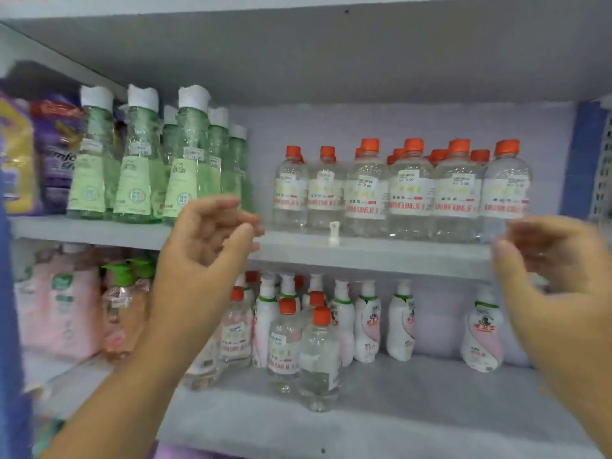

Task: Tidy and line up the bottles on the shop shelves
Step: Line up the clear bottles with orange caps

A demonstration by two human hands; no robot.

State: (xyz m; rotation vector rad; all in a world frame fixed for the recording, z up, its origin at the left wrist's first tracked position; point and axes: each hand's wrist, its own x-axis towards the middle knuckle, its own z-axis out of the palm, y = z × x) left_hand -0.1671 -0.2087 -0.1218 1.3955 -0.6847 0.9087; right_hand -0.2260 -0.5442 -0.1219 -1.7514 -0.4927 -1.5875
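Note:
Several clear bottles with orange caps (407,193) stand in a row on the upper shelf (381,253), at its right half. Green bottles with white caps (142,167) stand at its left. My left hand (205,240) is raised in front of the shelf edge between the two groups, fingers loosely curled, holding nothing. My right hand (556,270) hovers blurred at the right end of the orange-capped row, fingers relaxed and empty. On the lower shelf (397,392) stand three more orange-capped clear bottles (318,356) in front of white pump bottles (367,323).
A small white clip (333,234) sits on the upper shelf in front of the clear bottles. Purple and yellow refill bags (39,154) fill the far left. Pink pouches and green-pump bottles (122,299) stand lower left. A blue upright (583,160) bounds the right side.

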